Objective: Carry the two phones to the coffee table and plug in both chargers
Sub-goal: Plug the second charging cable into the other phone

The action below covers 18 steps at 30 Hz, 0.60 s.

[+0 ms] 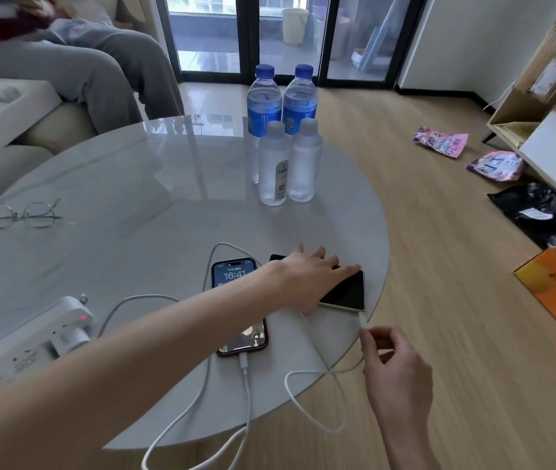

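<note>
On the coffee table (154, 184), near edge: both phones are seen lying flat, so the carrying part is judged done.

Lit phone (234, 274): placed just right of the power strip (29, 344); a clock screen is shown, and a white cable (246, 385) is seated in its near end, so this charger is judged plugged in.

Dark phone (346, 290): laid right of the lit phone, close to the table's rim, its screen blank. The plug of a second white cable (362, 319) is held at its near corner; whether it is fully seated cannot be told.

Remaining work: the second plug is judged either just going in or just short of it. The far ends of both cables toward the power strip are partly hidden by the forearm, so their connection cannot be confirmed.

Left hand (307, 279): spread flat, palm down, on the dark phone's far half; the fingers (347, 270) are extended and slightly fanned. The phone is pressed and steadied, not gripped.

Right hand (395, 371): held off the table's edge, right of the lit phone. The second cable is pinched just behind its plug between thumb and forefinger; the other fingers are curled loosely.
</note>
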Motion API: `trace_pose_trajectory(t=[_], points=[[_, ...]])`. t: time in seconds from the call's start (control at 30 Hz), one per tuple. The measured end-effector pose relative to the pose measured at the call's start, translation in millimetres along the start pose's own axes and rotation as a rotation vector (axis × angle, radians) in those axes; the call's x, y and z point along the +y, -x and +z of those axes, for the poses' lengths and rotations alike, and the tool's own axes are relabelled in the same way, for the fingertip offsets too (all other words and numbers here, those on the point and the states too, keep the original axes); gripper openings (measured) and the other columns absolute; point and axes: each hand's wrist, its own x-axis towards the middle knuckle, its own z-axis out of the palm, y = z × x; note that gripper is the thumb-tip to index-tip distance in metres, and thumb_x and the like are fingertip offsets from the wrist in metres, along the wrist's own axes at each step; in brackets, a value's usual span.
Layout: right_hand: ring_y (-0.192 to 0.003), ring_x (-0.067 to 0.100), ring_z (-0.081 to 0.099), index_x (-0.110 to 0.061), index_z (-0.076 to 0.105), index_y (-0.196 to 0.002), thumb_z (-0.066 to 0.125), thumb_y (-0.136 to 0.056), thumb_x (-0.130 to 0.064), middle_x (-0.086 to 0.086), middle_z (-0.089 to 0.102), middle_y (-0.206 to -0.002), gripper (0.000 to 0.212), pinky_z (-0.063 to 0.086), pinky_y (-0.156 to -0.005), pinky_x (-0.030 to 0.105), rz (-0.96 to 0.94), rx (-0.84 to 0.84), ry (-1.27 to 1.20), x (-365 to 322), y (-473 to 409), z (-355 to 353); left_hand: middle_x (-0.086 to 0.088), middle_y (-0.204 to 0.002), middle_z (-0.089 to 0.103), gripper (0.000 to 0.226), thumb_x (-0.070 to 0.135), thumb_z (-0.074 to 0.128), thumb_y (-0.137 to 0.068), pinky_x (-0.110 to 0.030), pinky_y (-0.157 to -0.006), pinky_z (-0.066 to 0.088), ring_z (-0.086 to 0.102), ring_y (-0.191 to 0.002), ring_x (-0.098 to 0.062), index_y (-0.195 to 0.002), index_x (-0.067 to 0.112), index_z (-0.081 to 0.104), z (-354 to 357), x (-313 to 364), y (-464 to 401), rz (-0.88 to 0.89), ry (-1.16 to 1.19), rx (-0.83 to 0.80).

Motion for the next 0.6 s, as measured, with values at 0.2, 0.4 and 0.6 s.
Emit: trace_pose_trajectory(t=[0.2, 0.4, 0.6], points=[[-0.056, 0.006, 0.058, -0.029, 0.060, -0.077, 0.061, -0.087, -0.039, -0.016, 0.062, -0.068, 0.014, 0.035, -0.047, 0.022, 0.052, -0.016, -0.022, 4, -3, -1, -0.006, -0.133, 0.045, 0.089, 0.035, 0.076, -0.073, -0.042, -0.088, 0.041, 0.044, -0.119, -0.026, -0.145, 0.010, 0.030, -7, 24, -11, 0.030, -0.015, 0.055], [-0.056, 0.000, 0.057, -0.028, 0.062, -0.078, 0.064, -0.086, -0.038, -0.016, 0.062, -0.065, 0.013, 0.034, -0.045, 0.021, 0.025, -0.037, -0.006, 4, -3, -2, -0.007, -0.130, 0.041, 0.055, 0.012, 0.059, -0.085, -0.042, -0.086, 0.039, 0.042, -0.114, -0.024, -0.136, 0.012, 0.039, -4, 31, -8, 0.071, -0.221, 0.052], [-0.055, -0.005, 0.056, -0.030, 0.061, -0.076, 0.066, -0.085, -0.037, -0.020, 0.062, -0.064, 0.012, 0.033, -0.044, 0.018, -0.018, -0.061, 0.017, 2, -2, -1, -0.011, -0.128, 0.040, 0.068, 0.010, 0.064, -0.080, -0.043, -0.084, 0.043, 0.043, -0.111, -0.026, -0.139, 0.016, 0.033, -1, 25, -3, 0.119, -0.205, 0.051]])
